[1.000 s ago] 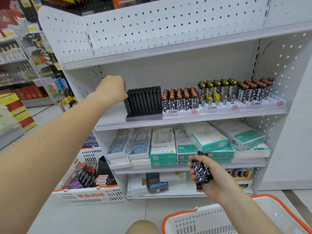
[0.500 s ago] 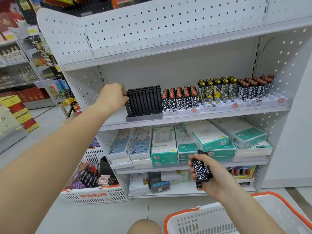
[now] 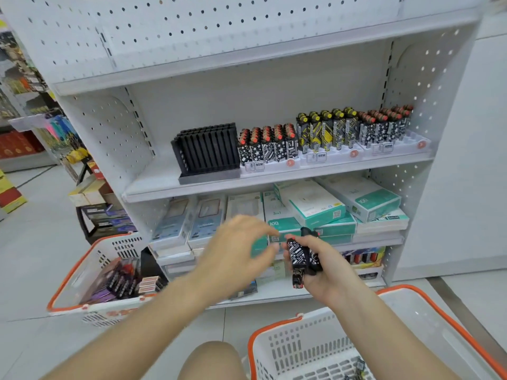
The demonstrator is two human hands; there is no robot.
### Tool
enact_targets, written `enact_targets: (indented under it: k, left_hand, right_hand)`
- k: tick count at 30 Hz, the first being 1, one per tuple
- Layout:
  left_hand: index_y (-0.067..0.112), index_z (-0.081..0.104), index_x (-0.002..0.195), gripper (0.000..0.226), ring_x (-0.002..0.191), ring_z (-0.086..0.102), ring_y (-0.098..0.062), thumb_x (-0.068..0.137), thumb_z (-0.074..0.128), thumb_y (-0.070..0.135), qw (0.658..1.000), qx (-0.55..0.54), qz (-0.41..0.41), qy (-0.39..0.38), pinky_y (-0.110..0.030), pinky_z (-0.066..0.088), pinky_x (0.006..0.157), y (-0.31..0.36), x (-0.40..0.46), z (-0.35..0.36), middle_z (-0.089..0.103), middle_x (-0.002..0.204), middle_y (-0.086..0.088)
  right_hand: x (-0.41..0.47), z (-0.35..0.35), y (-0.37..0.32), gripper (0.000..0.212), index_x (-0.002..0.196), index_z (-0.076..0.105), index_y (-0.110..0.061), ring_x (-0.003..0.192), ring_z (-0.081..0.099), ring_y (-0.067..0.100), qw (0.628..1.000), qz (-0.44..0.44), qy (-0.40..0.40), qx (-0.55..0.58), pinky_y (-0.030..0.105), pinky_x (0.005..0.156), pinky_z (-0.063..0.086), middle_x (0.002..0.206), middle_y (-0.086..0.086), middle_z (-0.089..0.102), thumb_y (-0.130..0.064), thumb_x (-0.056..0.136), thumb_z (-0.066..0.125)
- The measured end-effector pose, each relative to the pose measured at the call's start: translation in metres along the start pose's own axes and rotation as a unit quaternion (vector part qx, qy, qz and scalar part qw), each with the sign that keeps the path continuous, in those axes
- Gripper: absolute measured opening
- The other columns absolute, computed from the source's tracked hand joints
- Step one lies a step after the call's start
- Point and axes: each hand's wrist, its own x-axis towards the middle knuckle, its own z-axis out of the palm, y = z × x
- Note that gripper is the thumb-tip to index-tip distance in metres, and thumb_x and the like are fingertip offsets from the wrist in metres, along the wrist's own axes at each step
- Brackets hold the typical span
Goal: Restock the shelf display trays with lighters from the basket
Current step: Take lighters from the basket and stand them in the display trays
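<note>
Done: three white display trays (image 3: 332,160), centre right of frame, hold upright lighters, front slots bare.
Left: black slotted tray (image 3: 208,149) holds none.
Right hand (image 3: 321,266): curled round patterned lighters (image 3: 297,255), centre frame.
Left hand (image 3: 238,250): fingers spread, holding nothing, beside them.
Basket (image 3: 312,349): lower right, a few lighters remain.

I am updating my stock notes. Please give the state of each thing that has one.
Black tray: empty, upright.
White trays: partly full.
Lighters: gripped in right hand.
Left hand: open, holding nothing, blurred.
Near basket: nearly empty.
</note>
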Motion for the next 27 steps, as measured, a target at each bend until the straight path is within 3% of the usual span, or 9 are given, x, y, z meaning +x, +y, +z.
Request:
enact_targets:
  k: [3, 5, 8, 10, 13, 18, 23, 25, 27]
  left_hand:
    - [0.033, 0.056, 0.125, 0.047, 0.114, 0.047, 0.001, 0.083, 0.052, 0.055, 0.997, -0.071, 0.016, -0.039, -0.02, 0.037, 0.098, 0.018, -0.013, 0.025, 0.056, 0.122, 0.019]
    - [0.04, 0.048, 0.127, 0.05, 0.112, 0.045, 0.009, 0.082, 0.054, 0.06, 0.991, -0.123, -0.038, -0.022, -0.016, 0.038, 0.095, 0.023, -0.017, 0.032, 0.049, 0.124, 0.026]
    - [0.042, 0.051, 0.11, 0.034, 0.092, 0.055, 0.005, 0.082, 0.07, 0.04, 0.961, -0.238, -0.138, 0.034, -0.017, 0.048, 0.081, 0.028, -0.013, 0.035, 0.053, 0.108, 0.022]
    - [0.043, 0.053, 0.101, 0.039, 0.082, 0.059, 0.001, 0.079, 0.074, 0.019, 0.944, -0.28, -0.164, 0.056, -0.02, 0.053, 0.076, 0.029, -0.007, 0.034, 0.057, 0.1, 0.015]
    - [0.048, 0.054, 0.098, 0.05, 0.078, 0.06, 0.0, 0.079, 0.069, 0.005, 0.94, -0.294, -0.163, 0.057, -0.016, 0.052, 0.072, 0.029, 0.0, 0.033, 0.061, 0.099, 0.009]
    - [0.043, 0.062, 0.106, 0.048, 0.085, 0.065, 0.0, 0.084, 0.066, 0.001, 0.919, -0.352, -0.16, 0.071, -0.011, 0.049, 0.072, 0.038, 0.015, 0.033, 0.067, 0.103, 0.014]
    - [0.013, 0.066, 0.109, 0.027, 0.093, 0.07, -0.013, 0.09, 0.057, -0.003, 0.809, -0.554, -0.196, 0.024, -0.019, 0.053, 0.076, 0.053, 0.033, 0.034, 0.072, 0.106, -0.008]
    - [0.012, 0.062, 0.113, 0.023, 0.094, 0.069, -0.017, 0.092, 0.058, 0.002, 0.817, -0.541, -0.199, 0.011, -0.023, 0.054, 0.08, 0.057, 0.038, 0.039, 0.071, 0.107, -0.014]
    - [0.021, 0.059, 0.112, 0.025, 0.093, 0.067, -0.017, 0.088, 0.062, 0.017, 0.856, -0.483, -0.184, -0.003, -0.027, 0.051, 0.084, 0.059, 0.042, 0.042, 0.072, 0.1, -0.007]
  right_hand:
    - [0.0, -0.002, -0.001, 0.012, 0.089, 0.067, -0.004, 0.075, 0.06, 0.02, 1.0, -0.004, 0.003, -0.006, 0.028, 0.067, 0.046, 0.078, 0.009, 0.066, -0.01, 0.089, 0.057]
    - [-0.001, -0.002, -0.002, 0.013, 0.094, 0.068, -0.005, 0.083, 0.059, 0.022, 1.0, -0.006, -0.02, -0.011, 0.031, 0.073, 0.044, 0.086, 0.011, 0.066, -0.012, 0.089, 0.058]
    - [-0.002, -0.001, -0.003, 0.02, 0.104, 0.066, -0.001, 0.096, 0.062, 0.028, 0.999, -0.024, -0.044, -0.006, 0.042, 0.093, 0.046, 0.098, 0.017, 0.068, -0.01, 0.089, 0.056]
    - [-0.002, 0.0, -0.006, 0.029, 0.111, 0.064, -0.001, 0.102, 0.062, 0.031, 0.997, -0.05, -0.057, -0.008, 0.049, 0.101, 0.042, 0.106, 0.02, 0.067, -0.012, 0.086, 0.057]
    - [-0.004, 0.0, -0.011, 0.026, 0.11, 0.066, -0.003, 0.09, 0.067, 0.023, 0.995, -0.079, -0.063, -0.001, 0.038, 0.087, 0.049, 0.102, 0.012, 0.069, -0.014, 0.09, 0.053]
    - [-0.01, -0.007, -0.025, 0.02, 0.102, 0.07, -0.01, 0.087, 0.062, 0.014, 0.994, -0.099, -0.043, -0.008, 0.023, 0.063, 0.041, 0.095, 0.005, 0.071, -0.018, 0.088, 0.057]
    - [-0.017, -0.013, -0.038, 0.022, 0.095, 0.07, -0.008, 0.066, 0.062, 0.009, 0.991, -0.125, -0.049, -0.019, 0.018, 0.052, 0.045, 0.082, 0.005, 0.067, -0.015, 0.074, 0.065]
    - [-0.019, -0.016, -0.042, 0.02, 0.093, 0.072, -0.01, 0.067, 0.061, 0.01, 0.987, -0.148, -0.053, -0.038, 0.02, 0.061, 0.047, 0.081, 0.004, 0.066, -0.014, 0.073, 0.067]
    - [-0.021, -0.019, -0.047, 0.018, 0.09, 0.073, -0.013, 0.067, 0.061, 0.007, 0.983, -0.162, -0.04, -0.073, 0.022, 0.064, 0.044, 0.079, 0.0, 0.068, -0.014, 0.074, 0.069]
